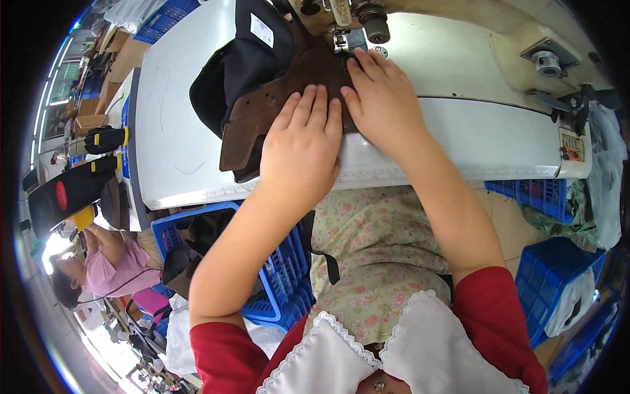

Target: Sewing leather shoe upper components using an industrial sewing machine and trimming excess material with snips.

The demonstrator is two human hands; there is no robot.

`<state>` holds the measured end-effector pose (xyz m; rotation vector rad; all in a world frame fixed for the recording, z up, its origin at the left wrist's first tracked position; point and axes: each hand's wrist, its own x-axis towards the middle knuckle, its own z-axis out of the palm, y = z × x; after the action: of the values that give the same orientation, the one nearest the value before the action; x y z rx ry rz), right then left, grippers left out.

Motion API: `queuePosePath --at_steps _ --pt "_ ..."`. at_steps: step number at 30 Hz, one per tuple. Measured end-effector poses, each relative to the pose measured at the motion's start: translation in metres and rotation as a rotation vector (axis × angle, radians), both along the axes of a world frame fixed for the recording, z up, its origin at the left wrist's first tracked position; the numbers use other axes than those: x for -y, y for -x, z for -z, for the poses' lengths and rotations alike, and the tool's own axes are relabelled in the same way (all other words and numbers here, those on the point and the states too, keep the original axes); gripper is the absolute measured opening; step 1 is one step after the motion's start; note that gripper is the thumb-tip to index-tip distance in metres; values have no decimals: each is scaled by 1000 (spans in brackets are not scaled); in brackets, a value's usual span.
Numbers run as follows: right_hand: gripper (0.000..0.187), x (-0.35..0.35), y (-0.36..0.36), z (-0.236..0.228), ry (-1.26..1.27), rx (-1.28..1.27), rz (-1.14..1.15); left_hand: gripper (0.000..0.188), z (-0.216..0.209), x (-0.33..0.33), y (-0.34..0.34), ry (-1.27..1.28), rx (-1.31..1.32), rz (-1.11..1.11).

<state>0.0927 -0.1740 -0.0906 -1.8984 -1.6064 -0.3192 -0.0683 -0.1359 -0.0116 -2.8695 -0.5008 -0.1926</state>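
Observation:
A dark brown leather piece (262,105) with stitched edges and small punched holes lies on the white sewing machine bed (177,118). Black cloth (249,72) with a white label (261,30) is joined to it or bunched against its far left side; I cannot tell which. My left hand (302,141) rests flat on the leather, fingers stretched forward. To its right, my right hand (384,98) presses down on the leather's right edge, its fingertips close to the presser foot (340,43). Neither hand grips anything. The leather's far edge runs under the machine head.
Below the table at left stands a blue crate (282,276) with dark pieces inside. Blue crates (554,276) also stand at lower right. A machine knob (374,25) hangs over the work. Another person in pink (118,262) sits at far left.

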Motion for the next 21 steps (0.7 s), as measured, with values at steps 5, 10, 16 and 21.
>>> queuePosePath --at_steps 5,10,16,21 --pt "40 3 0 -2 7 1 2 27 -66 -14 -13 -176 100 115" --pt "40 5 0 -3 5 -12 9 34 -73 -25 -10 -374 106 77" --pt "41 3 1 -3 13 -38 4 41 -87 -35 -7 -453 101 106" --pt "43 4 3 -4 49 -22 8 23 -90 -54 -5 -315 -86 -94"
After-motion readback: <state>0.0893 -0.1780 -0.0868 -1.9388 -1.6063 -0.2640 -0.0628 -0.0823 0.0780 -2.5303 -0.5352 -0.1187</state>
